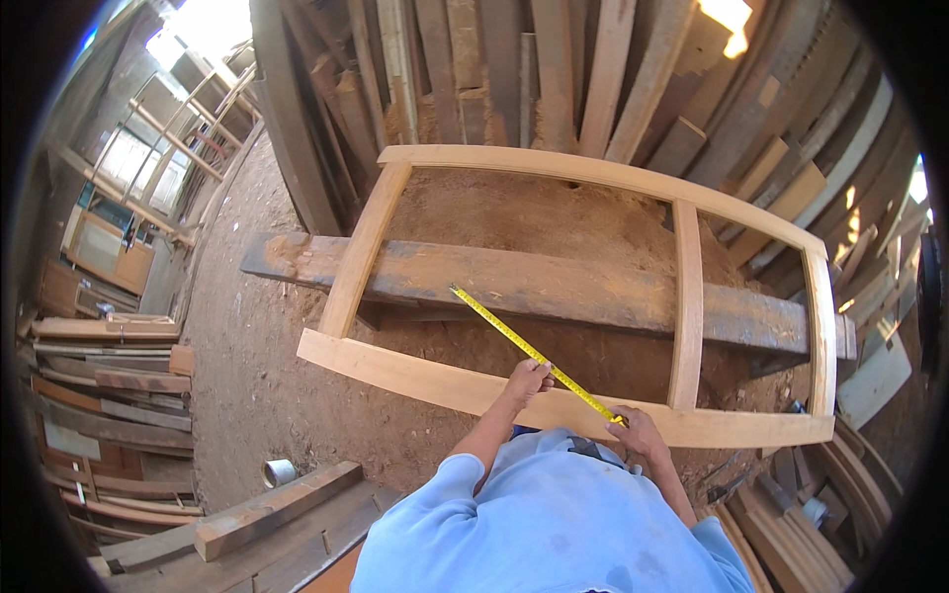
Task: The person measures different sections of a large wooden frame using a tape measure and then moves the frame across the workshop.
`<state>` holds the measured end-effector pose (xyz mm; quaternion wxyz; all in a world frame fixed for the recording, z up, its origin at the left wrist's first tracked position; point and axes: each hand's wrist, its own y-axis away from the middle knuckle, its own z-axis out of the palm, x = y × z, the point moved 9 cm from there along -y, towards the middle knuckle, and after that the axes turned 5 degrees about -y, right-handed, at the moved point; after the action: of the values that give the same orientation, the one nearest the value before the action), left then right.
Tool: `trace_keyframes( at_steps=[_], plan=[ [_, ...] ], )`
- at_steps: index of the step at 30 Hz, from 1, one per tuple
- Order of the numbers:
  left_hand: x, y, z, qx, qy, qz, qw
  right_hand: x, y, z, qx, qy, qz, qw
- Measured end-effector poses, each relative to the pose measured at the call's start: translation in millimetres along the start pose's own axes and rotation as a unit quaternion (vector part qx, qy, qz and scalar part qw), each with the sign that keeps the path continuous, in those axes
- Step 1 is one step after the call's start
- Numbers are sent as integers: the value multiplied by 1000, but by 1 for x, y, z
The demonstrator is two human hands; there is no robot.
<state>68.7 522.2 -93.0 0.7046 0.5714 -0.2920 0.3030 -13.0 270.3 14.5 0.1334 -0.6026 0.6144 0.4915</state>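
Observation:
A yellow tape measure (504, 330) stretches diagonally over the near rail of a pale wooden frame (415, 380). Its free end points away to the left, above the open middle of the frame. My left hand (529, 381) pinches the blade partway along. At the other end of the blade, my right hand (638, 433) is closed around the tape's case, which the fingers mostly hide. The frame has two long rails, two end pieces and a crosspiece (687, 306) toward the right. It lies across a thick, worn timber beam (524, 282).
Many planks (474, 69) lean upright behind the frame. Stacked boards (119, 385) line the left side. A timber block (277, 509) and a whitish tin (279, 472) are at the lower left. More wood strips (791, 534) lie at the lower right. The ground (247, 296) is brown dirt.

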Motion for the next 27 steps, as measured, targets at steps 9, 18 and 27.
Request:
trace_keyframes(
  at_steps=[9, 18, 27],
  plan=[
    [58, -17, -153, 170, 97, 84, 977, -2, -26, -19, 6, 30, -35, 999],
    [44, -23, -193, 253, 137, 50, 956, -13, -42, -33, 10, 115, -61, 991],
    [9, -21, -192, 298, 160, 38, 940, -34, -77, -29, -32, 121, -70, 990]
  ],
)
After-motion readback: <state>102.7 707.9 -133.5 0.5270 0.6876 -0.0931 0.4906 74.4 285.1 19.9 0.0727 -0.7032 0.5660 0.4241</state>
